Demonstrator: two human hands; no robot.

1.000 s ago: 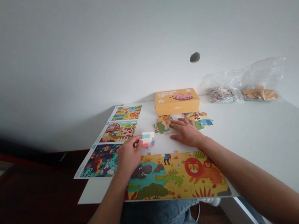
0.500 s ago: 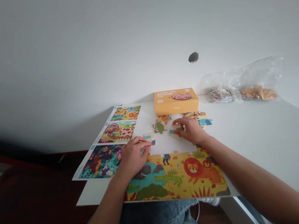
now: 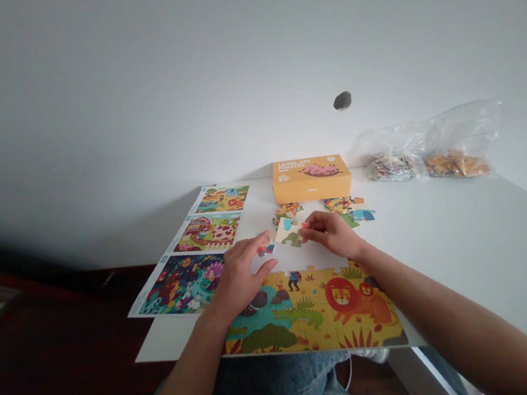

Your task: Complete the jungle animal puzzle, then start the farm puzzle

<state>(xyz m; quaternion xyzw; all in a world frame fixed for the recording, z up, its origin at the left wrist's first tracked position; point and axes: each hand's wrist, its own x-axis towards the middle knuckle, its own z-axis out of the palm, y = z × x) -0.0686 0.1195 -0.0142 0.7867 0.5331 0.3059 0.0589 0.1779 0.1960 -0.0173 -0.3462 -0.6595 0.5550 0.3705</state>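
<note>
Body side of left hand (image 3: 240,277) and right hand (image 3: 334,236): flat card puzzle (image 3: 306,321); stray brush could shift it. Left hand spread beside red-blue piece (image 3: 265,249); could nudge it. Right hand pinches pale piece (image 3: 289,232), between hands; slack pinch could drop it. Beyond hands: smooth box (image 3: 312,181), crinkled clear bags (image 3: 457,165).

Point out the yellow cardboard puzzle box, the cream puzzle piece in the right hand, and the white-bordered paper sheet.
Yellow cardboard puzzle box (image 3: 317,171), head view: pink drawing on top.
Cream puzzle piece (image 3: 290,231), head view: middle of printed face.
White-bordered paper sheet (image 3: 208,232), head view: middle picture.
</note>
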